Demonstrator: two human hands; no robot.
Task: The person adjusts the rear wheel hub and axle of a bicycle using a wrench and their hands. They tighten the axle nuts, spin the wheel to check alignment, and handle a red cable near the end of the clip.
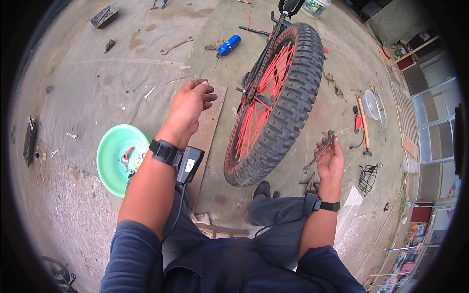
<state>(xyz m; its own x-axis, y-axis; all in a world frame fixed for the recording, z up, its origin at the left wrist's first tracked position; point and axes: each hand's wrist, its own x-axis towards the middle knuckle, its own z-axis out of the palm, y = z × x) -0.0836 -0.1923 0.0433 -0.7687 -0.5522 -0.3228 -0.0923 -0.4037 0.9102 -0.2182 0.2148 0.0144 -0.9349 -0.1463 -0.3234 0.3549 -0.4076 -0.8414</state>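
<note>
A bicycle wheel with a chunky black tyre (293,102) and red spokes (256,124) stands in front of me, its chain along the left side. My left hand (194,97) is raised just left of the wheel, fingers loosely bent and apart, holding nothing visible. My right hand (328,158), right of the tyre, grips a slim metal wrench (315,159) pointing down to the left. A green basin (110,161) with red and small parts inside sits on the ground beside my left forearm.
A blue bottle (229,45), large wrench (177,45), metal tray (104,16) and smaller spanners (150,92) lie around the ground. An orange-handled pump (362,122), clear bowl (370,103) and wire rack (367,178) are at right, near a building wall with windows (435,136).
</note>
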